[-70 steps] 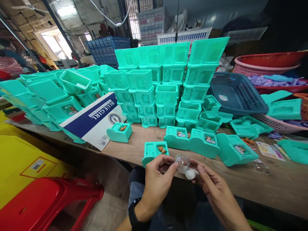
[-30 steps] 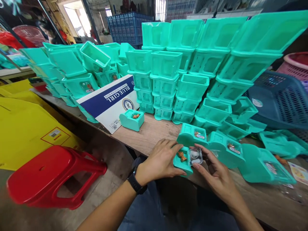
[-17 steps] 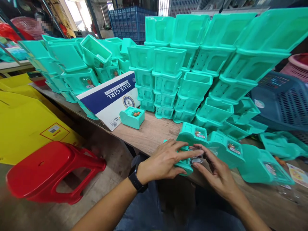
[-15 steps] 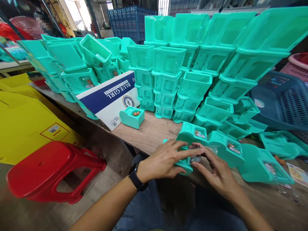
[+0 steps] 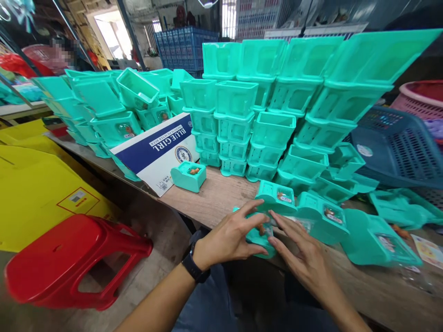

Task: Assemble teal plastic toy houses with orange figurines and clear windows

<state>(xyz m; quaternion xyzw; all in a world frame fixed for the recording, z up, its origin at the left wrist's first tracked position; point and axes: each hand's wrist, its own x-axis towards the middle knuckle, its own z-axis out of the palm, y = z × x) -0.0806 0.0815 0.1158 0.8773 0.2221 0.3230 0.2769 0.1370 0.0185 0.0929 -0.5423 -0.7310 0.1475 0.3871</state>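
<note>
My left hand (image 5: 233, 233), with a dark watch at the wrist, is closed around a small green plastic box (image 5: 261, 249) at the table's front edge. An orange figure shows on the box's upper face between the fingers. My right hand (image 5: 301, 251) pinches a clear plastic cover (image 5: 269, 227) at the box's right side, index finger above and thumb below. The hands hide much of both. Just behind stands a similar green box (image 5: 277, 196) with a labelled window, and two more (image 5: 323, 216) lie to the right.
Tall stacks of green bins (image 5: 235, 124) fill the table's back. A white-and-blue carton (image 5: 159, 152) leans left of a single green box (image 5: 189, 176). A red stool (image 5: 58, 258) stands at left, and a blue basket (image 5: 387, 143) sits at right.
The view has tilted up slightly. The clear cover has moved left onto the box's upper face, and my left fingers have spread wider around it. My right hand has followed leftward.
</note>
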